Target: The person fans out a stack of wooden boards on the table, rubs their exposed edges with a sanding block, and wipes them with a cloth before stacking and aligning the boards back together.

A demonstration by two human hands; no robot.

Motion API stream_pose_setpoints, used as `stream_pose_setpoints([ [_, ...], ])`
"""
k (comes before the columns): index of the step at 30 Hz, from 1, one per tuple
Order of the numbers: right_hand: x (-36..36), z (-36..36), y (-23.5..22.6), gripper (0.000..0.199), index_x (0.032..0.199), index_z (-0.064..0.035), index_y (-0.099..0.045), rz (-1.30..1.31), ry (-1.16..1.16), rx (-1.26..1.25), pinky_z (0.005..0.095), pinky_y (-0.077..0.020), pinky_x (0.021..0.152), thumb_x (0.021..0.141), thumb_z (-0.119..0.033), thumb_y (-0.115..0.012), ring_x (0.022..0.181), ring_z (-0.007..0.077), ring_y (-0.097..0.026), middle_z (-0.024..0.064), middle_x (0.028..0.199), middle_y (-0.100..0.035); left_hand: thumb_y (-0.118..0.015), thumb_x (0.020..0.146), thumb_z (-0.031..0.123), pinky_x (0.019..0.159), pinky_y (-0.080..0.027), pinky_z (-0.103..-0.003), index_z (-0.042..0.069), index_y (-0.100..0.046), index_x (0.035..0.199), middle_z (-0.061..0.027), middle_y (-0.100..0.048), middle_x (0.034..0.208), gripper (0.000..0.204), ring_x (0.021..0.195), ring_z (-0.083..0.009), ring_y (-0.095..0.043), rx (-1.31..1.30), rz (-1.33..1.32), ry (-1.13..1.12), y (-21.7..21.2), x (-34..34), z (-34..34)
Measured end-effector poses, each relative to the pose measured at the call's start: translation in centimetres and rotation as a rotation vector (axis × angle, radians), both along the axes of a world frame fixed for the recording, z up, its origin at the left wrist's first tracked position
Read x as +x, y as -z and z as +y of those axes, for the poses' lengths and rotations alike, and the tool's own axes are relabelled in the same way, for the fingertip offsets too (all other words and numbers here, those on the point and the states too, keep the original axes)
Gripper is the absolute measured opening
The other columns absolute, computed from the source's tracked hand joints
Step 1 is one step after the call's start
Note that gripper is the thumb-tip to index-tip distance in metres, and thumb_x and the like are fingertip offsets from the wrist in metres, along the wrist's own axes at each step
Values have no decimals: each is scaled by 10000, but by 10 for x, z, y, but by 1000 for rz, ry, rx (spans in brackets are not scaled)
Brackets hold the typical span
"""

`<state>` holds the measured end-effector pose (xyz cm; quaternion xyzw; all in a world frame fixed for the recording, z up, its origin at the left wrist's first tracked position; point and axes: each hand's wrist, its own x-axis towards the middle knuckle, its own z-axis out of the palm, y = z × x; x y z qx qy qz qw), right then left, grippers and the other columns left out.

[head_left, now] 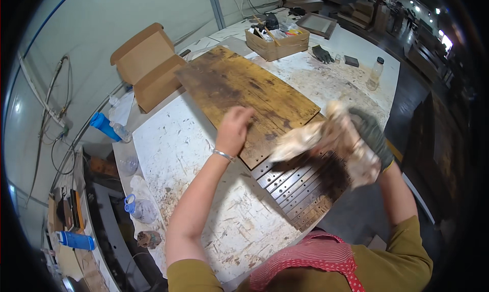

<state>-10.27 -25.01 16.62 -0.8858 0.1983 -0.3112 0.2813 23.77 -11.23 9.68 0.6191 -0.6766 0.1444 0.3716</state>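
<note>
Nearest, the gloved right hand (371, 139) is clenched on a bunched, stained rag (326, 139), pressed over the near end of the brown stained board (244, 88), where it overlaps a perforated metal plate (300, 185) on the desk (193, 154). The bare left hand (234, 126) lies on the board with fingers curled, holding nothing, steadying it. This looks like the rubbing stage of staining; the next stroke likely calls for firm pressure along the grain while the left hand braces. Left of the board stand a blue-capped bottle (107, 126) and an open tan cardboard box (150, 70). Beyond the board sit a brown tray-like carton of tools (277, 40), a dark glove (322, 53) and a clear bottle (375, 73).
</note>
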Motion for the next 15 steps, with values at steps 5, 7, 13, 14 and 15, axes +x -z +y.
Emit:
stream_pose_setpoints([
  [5,-7,-51,-3,307,1075,-20,-620,-166,172,149,328,-450,880,883,-257,-582,985,214,-585,123,1003,-627,-495,865,28,840,-479,-370,49,-548,1192,-135,-586,1072,332,1003,-307,-576,16,1309,-216,-11,29,9],
  [7,13,-47,-4,320,1078,-25,-613,-20,295,-8,337,-452,879,886,-276,-564,975,232,-597,125,1013,-629,-500,867,50,857,-473,-368,56,-543,1206,-138,-586,1107,342,1011,-314,-578,113,1295,-177,0,33,8],
  [13,74,-3,104,272,1033,34,-593,294,202,-476,397,-468,850,853,-150,-505,881,313,-604,183,963,-619,-408,948,367,1061,-255,-482,163,-458,1337,-72,-390,1438,443,1318,-291,-353,471,-136,-223,24,4,-4],
  [14,91,31,90,275,1024,64,-567,421,142,-336,392,-467,849,846,-127,-483,851,309,-600,204,907,-604,-376,952,398,1079,-203,-512,192,-419,1371,-39,-319,1488,469,1348,-280,-303,545,-128,-229,16,3,-1],
  [15,102,71,79,272,1024,73,-549,264,13,-362,407,-464,843,835,-111,-484,837,303,-594,208,895,-593,-376,952,398,1079,-203,-512,192,-419,1371,-39,-319,1488,469,1348,-280,-303,550,-125,-218,19,7,2],
])
